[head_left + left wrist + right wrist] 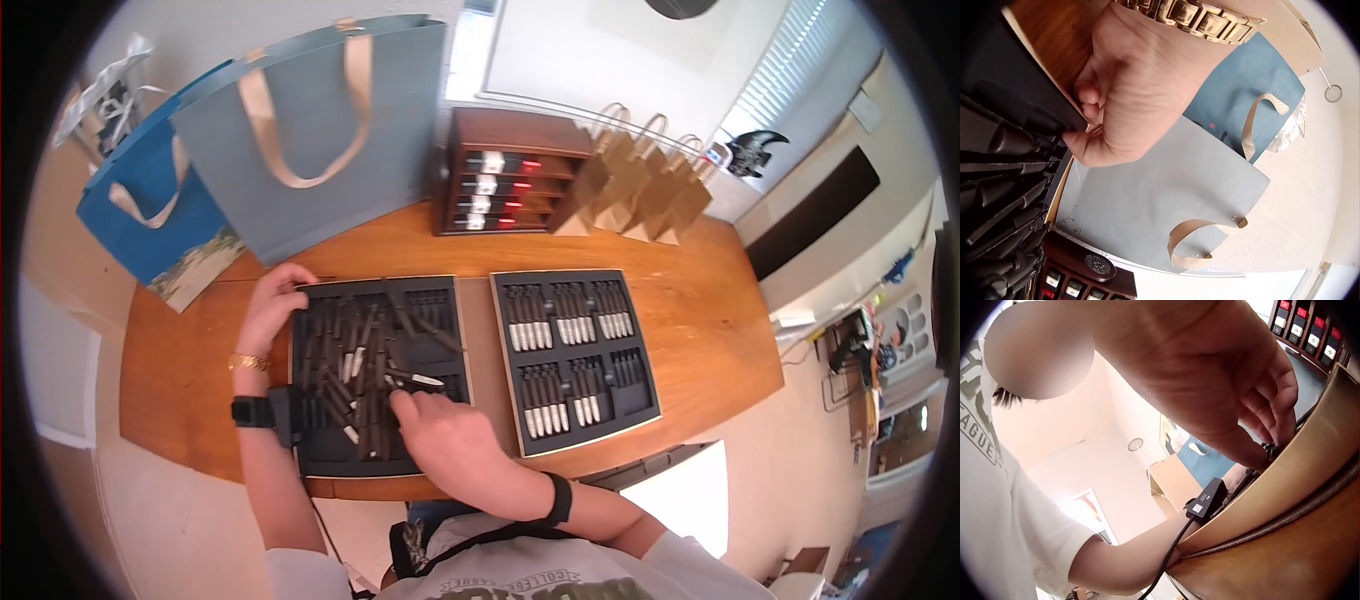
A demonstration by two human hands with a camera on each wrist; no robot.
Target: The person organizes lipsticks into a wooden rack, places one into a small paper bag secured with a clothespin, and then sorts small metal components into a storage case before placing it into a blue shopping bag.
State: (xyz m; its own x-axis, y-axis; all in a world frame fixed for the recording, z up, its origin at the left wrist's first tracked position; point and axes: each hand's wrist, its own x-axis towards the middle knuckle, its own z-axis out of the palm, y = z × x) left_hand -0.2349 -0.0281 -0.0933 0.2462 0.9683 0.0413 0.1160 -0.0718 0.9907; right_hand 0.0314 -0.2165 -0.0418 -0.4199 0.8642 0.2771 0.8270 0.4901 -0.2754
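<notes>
My left hand (pixel 275 302) pinches the far left corner of a black tray (pixel 440 460), thumb inside and fingers curled outside, as the left wrist view shows. Dark, slim, pen-like sticks (pixel 340 330) lie heaped across that tray, several with pale ends. Low over the heap, my right hand (pixel 447 432) has thumb and fingertips drawn together on a dark stick, mostly hidden by the fingers (pixel 1282 428). Beside it, a second black tray (pixel 590 450) holds similar sticks (pixel 530 320) in neat rows, pale ends toward me.
Behind the trays stand a grey gift bag (pixel 310 120), a blue gift bag (pixel 150 220), a brown wooden rack (pixel 500 125) with small boxes, and several kraft paper bags (pixel 640 180). A brown strip (pixel 483 370) runs between the trays on the wooden table (pixel 700 320).
</notes>
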